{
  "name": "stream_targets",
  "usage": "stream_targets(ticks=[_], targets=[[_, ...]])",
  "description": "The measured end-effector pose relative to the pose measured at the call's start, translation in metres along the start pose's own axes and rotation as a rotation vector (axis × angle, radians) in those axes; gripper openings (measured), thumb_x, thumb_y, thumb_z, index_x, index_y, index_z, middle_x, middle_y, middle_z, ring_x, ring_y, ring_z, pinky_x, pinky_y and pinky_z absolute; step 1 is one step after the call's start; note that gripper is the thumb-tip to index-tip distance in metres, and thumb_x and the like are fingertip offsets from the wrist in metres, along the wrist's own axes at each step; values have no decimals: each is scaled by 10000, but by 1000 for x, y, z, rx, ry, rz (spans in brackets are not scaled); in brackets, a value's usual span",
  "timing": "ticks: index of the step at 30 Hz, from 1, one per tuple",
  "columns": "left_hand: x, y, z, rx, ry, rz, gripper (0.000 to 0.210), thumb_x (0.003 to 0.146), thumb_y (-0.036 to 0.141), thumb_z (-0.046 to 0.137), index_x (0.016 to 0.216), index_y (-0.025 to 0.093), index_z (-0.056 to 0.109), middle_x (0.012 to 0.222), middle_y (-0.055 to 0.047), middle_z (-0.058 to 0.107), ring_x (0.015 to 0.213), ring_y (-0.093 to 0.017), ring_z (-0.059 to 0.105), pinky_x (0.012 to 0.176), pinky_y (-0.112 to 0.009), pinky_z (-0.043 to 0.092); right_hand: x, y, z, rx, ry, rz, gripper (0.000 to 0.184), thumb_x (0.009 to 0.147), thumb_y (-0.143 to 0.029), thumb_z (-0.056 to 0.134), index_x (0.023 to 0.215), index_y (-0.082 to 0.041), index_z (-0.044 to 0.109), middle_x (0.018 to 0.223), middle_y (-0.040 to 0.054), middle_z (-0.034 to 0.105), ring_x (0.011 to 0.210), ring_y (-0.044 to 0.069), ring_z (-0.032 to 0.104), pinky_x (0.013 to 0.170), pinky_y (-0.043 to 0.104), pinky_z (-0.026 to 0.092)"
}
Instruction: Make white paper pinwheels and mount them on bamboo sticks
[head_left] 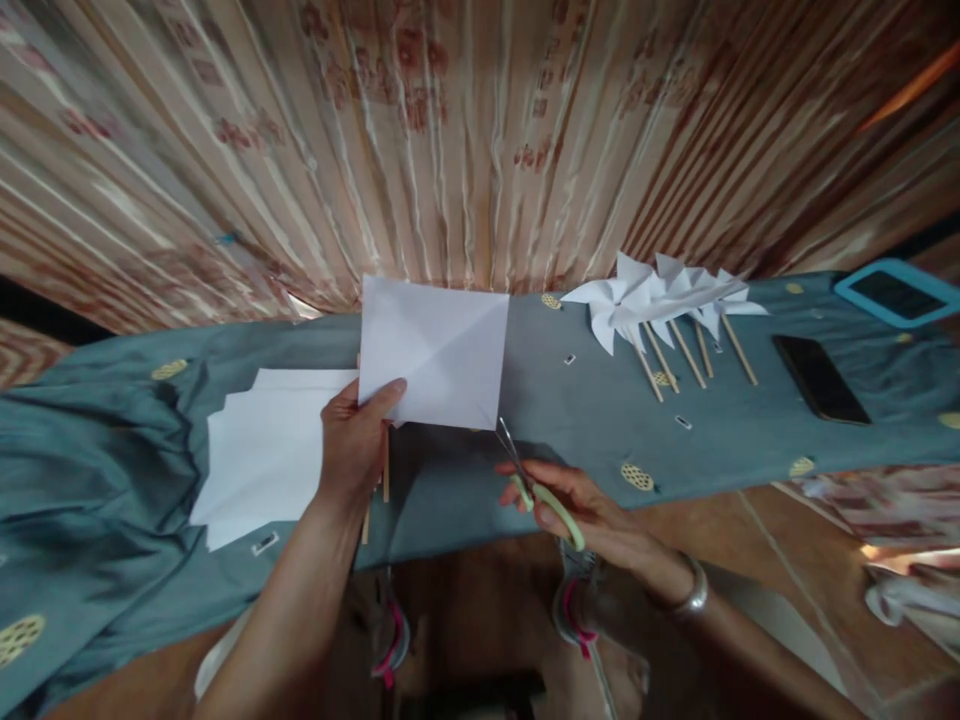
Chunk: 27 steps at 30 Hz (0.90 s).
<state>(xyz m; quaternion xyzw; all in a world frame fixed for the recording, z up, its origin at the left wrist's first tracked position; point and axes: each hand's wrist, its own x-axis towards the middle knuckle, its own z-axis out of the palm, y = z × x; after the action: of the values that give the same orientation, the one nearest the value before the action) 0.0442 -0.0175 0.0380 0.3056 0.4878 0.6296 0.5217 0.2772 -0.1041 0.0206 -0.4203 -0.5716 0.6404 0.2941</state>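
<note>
Facing a pleated, patterned curtain (450, 150) across a surface draped in blue-grey cloth (577, 420). Reaching past an uneven stack of white paper (262, 455) on the left. Having, farther right, a cluster of white pinwheels (649, 300) on wooden sticks slanting toward the near right. Holding a squarish, faintly creased sheet (435, 350) above the middle of the cloth, pinching it in the left hand (356, 435) by its near left part, pressing the thumb on top and tucking the fingers underneath. Having a blue-framed slate (896, 293) at far right, near a dark phone (821, 378). Gripping green-handled scissors (528, 486) in the right hand (589, 500), pointing the tips forward and left at the sheet's near right corner, running their long axis back toward the right wrist. Showing loose sticks (386, 465) partly behind the left hand, pointing nearly straight toward the near edge. Wearing a silver bracelet (697, 588) on the right wrist.
</note>
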Motion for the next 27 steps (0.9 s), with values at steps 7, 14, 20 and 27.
stream_targets(ticks=[7,14,20,27], targets=[[0,-9,3,39,-24,12,258,581,231,794,832,190,747,747,0,743,644,-155,669,646,-292,552,9,-1,1,23,3,4,541,798,-564,638,1186,-187,615,917,51,668,765,135,581,682,274,507],[-3,-11,6,34,-33,-3,263,567,217,798,822,174,747,726,5,743,615,-140,661,667,-295,564,8,2,-2,20,4,2,556,786,-584,639,1186,-198,622,922,48,668,767,139,588,685,273,501],[1,-11,2,9,-48,63,205,604,179,792,803,164,746,723,7,731,590,-116,640,552,-232,524,7,2,-5,3,-4,-7,588,783,-599,630,1202,-187,613,952,56,673,801,150,593,684,265,496],[3,-8,0,55,-47,85,198,607,215,793,799,206,745,746,17,724,625,-133,641,583,-260,537,8,-1,-4,-21,-10,6,583,778,-584,644,1196,-178,622,925,56,666,785,143,582,693,276,497]])
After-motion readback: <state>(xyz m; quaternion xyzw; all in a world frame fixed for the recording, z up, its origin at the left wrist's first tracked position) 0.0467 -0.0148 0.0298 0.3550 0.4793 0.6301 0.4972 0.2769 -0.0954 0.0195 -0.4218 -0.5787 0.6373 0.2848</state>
